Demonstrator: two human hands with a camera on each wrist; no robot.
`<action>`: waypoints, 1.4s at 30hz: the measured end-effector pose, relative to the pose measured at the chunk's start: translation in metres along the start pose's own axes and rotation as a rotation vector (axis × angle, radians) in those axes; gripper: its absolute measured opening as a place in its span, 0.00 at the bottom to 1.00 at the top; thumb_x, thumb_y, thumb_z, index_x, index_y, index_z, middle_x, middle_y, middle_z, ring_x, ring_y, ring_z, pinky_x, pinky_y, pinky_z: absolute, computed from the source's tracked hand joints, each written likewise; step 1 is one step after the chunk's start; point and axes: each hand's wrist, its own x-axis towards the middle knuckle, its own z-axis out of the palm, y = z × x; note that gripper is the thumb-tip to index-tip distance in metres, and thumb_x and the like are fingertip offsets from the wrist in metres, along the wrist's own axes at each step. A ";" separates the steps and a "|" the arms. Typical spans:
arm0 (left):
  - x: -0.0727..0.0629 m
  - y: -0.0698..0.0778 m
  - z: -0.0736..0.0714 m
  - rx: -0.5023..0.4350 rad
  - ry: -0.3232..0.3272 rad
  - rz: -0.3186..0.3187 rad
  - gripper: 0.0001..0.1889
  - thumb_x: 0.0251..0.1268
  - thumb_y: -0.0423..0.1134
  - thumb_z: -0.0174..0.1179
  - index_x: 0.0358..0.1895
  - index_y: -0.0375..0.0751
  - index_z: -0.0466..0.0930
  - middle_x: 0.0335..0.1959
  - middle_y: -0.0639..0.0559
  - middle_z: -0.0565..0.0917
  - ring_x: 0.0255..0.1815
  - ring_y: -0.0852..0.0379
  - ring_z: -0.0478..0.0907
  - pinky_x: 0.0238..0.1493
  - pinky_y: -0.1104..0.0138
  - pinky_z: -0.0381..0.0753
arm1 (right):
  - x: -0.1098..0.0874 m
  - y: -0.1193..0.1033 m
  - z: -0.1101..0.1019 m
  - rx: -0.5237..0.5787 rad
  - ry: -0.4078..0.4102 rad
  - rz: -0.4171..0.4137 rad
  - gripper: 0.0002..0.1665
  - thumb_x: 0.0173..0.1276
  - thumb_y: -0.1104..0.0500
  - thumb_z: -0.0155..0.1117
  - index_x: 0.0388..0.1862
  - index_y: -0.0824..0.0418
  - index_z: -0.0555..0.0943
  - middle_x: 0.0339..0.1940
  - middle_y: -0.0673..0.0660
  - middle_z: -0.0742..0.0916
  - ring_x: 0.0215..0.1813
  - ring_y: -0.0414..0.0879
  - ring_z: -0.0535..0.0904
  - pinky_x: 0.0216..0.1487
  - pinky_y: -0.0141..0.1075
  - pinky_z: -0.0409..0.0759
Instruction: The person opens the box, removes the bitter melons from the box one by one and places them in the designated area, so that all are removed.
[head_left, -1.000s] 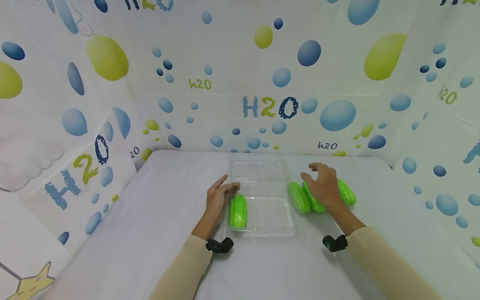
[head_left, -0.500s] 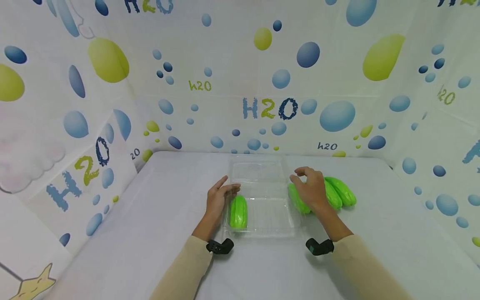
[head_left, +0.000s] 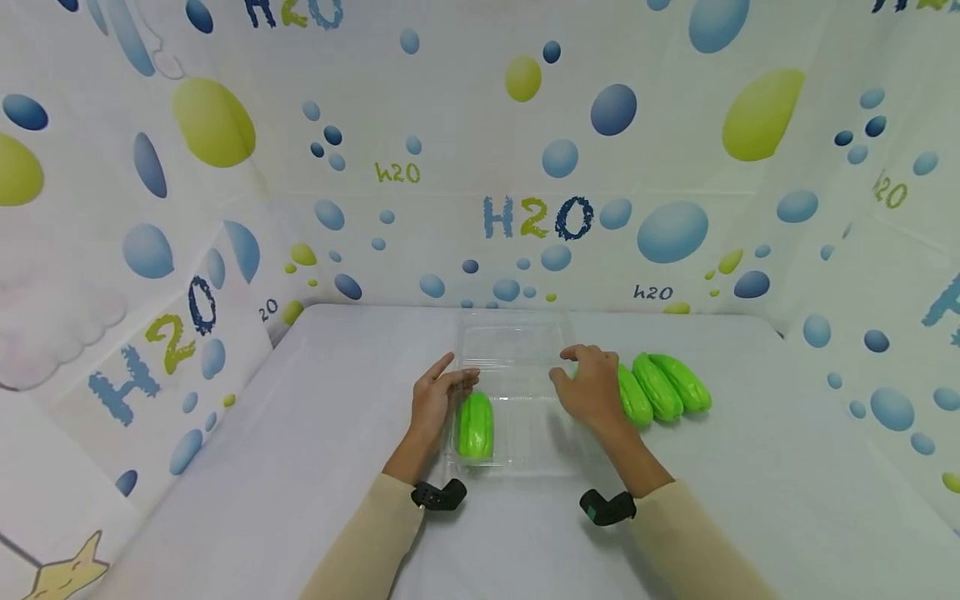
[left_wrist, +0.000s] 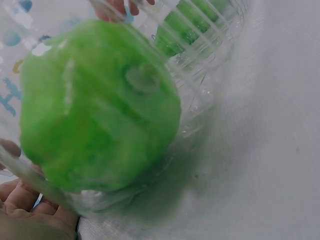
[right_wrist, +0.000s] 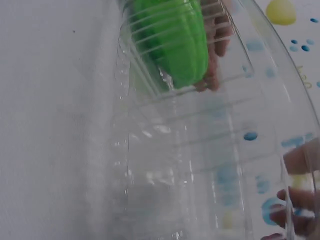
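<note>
A clear plastic clamshell box (head_left: 536, 429) lies with its lid (head_left: 513, 340) folded back. In its left side sits a glossy bright green, ribbed, cucumber-like piece (head_left: 476, 427), large in the left wrist view. My left hand (head_left: 433, 404) lies along the left wall, fingers extended and thumb over the rim. At the opposite rim my right hand (head_left: 594, 387) has thumb and fingers apart, loosely bent, with no piece between them. The right wrist view has its fingers (right_wrist: 300, 200) by the clear wall. Behind that hand, one green piece is mostly hidden.
More green pieces (head_left: 657, 387) lie side by side to the right of the box, close to the right hand. White cloth (head_left: 337, 392) covers the table, and a printed backdrop (head_left: 420, 108) rises behind its far edge.
My right hand has moved left, from over the green pieces to the box's right rim. The left hand and the piece in the box have stayed put.
</note>
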 end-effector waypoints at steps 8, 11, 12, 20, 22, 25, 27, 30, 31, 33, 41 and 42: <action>0.000 0.000 0.000 0.003 -0.005 0.012 0.29 0.76 0.32 0.49 0.77 0.33 0.59 0.51 0.39 0.88 0.53 0.47 0.86 0.59 0.60 0.83 | -0.006 -0.013 0.019 0.053 -0.060 0.012 0.21 0.67 0.56 0.62 0.55 0.67 0.81 0.56 0.66 0.83 0.59 0.59 0.74 0.57 0.52 0.77; 0.000 0.000 0.001 0.009 -0.004 0.010 0.28 0.76 0.32 0.49 0.77 0.34 0.60 0.51 0.40 0.88 0.53 0.48 0.86 0.60 0.60 0.82 | -0.008 -0.018 0.025 0.049 -0.097 0.012 0.23 0.67 0.56 0.62 0.56 0.69 0.81 0.56 0.66 0.83 0.59 0.60 0.76 0.56 0.52 0.79; 0.000 0.000 0.001 0.013 -0.004 0.010 0.28 0.76 0.32 0.49 0.77 0.34 0.60 0.52 0.39 0.88 0.53 0.48 0.86 0.60 0.60 0.82 | -0.009 -0.020 0.027 0.041 -0.116 0.016 0.24 0.67 0.55 0.62 0.57 0.69 0.80 0.56 0.66 0.83 0.58 0.59 0.77 0.56 0.52 0.79; 0.000 0.000 0.001 -0.002 -0.003 0.008 0.28 0.77 0.31 0.49 0.77 0.34 0.60 0.52 0.37 0.87 0.55 0.44 0.85 0.62 0.57 0.81 | -0.014 -0.032 0.040 0.029 -0.278 0.087 0.29 0.71 0.49 0.61 0.63 0.67 0.76 0.60 0.65 0.82 0.57 0.58 0.80 0.55 0.53 0.81; 0.000 0.000 0.001 -0.003 -0.004 0.009 0.28 0.77 0.32 0.49 0.77 0.34 0.60 0.51 0.38 0.87 0.54 0.44 0.85 0.62 0.57 0.81 | -0.016 -0.035 0.042 0.041 -0.294 0.093 0.30 0.71 0.49 0.61 0.64 0.68 0.75 0.61 0.66 0.82 0.58 0.59 0.80 0.55 0.54 0.81; 0.000 0.000 0.001 -0.004 -0.006 0.008 0.28 0.77 0.32 0.49 0.77 0.34 0.59 0.51 0.39 0.88 0.54 0.45 0.85 0.62 0.56 0.81 | -0.017 -0.040 0.045 0.051 -0.310 0.096 0.31 0.71 0.48 0.61 0.64 0.68 0.74 0.62 0.66 0.82 0.59 0.60 0.80 0.56 0.55 0.81; 0.001 0.001 0.001 -0.001 -0.009 0.008 0.29 0.77 0.33 0.49 0.78 0.34 0.59 0.51 0.39 0.88 0.54 0.44 0.85 0.62 0.56 0.81 | -0.017 -0.043 0.047 0.058 -0.318 0.100 0.32 0.71 0.47 0.61 0.64 0.68 0.74 0.62 0.66 0.82 0.60 0.61 0.80 0.56 0.55 0.81; 0.001 0.001 0.001 -0.002 -0.016 0.010 0.29 0.77 0.33 0.49 0.78 0.33 0.58 0.52 0.38 0.87 0.56 0.43 0.85 0.62 0.56 0.80 | -0.018 -0.047 0.051 0.059 -0.332 0.107 0.32 0.72 0.47 0.62 0.64 0.68 0.74 0.62 0.66 0.82 0.61 0.61 0.80 0.56 0.56 0.81; 0.002 0.002 0.001 0.000 -0.015 0.012 0.29 0.77 0.33 0.48 0.78 0.33 0.58 0.52 0.38 0.87 0.56 0.43 0.84 0.62 0.56 0.81 | -0.018 -0.049 0.052 0.061 -0.338 0.109 0.32 0.72 0.47 0.62 0.64 0.68 0.74 0.62 0.66 0.82 0.61 0.61 0.79 0.57 0.56 0.81; 0.002 0.002 0.001 -0.002 -0.010 0.019 0.29 0.77 0.32 0.48 0.78 0.32 0.58 0.52 0.37 0.87 0.56 0.42 0.84 0.62 0.56 0.81 | -0.019 -0.051 0.054 0.069 -0.351 0.112 0.32 0.71 0.47 0.62 0.65 0.68 0.74 0.62 0.66 0.82 0.61 0.61 0.80 0.57 0.56 0.81; 0.004 -0.001 0.000 -0.016 -0.013 0.019 0.28 0.77 0.32 0.48 0.78 0.32 0.58 0.52 0.36 0.87 0.56 0.42 0.84 0.62 0.56 0.81 | -0.024 -0.058 0.065 0.067 -0.378 0.094 0.34 0.69 0.46 0.65 0.63 0.68 0.75 0.59 0.67 0.83 0.58 0.61 0.80 0.54 0.54 0.82; 0.004 -0.001 0.000 -0.010 -0.016 0.018 0.28 0.77 0.32 0.48 0.77 0.32 0.58 0.52 0.36 0.87 0.56 0.42 0.84 0.62 0.56 0.81 | -0.024 -0.058 0.066 0.060 -0.380 0.093 0.34 0.69 0.46 0.66 0.63 0.69 0.75 0.59 0.67 0.83 0.57 0.60 0.81 0.54 0.54 0.82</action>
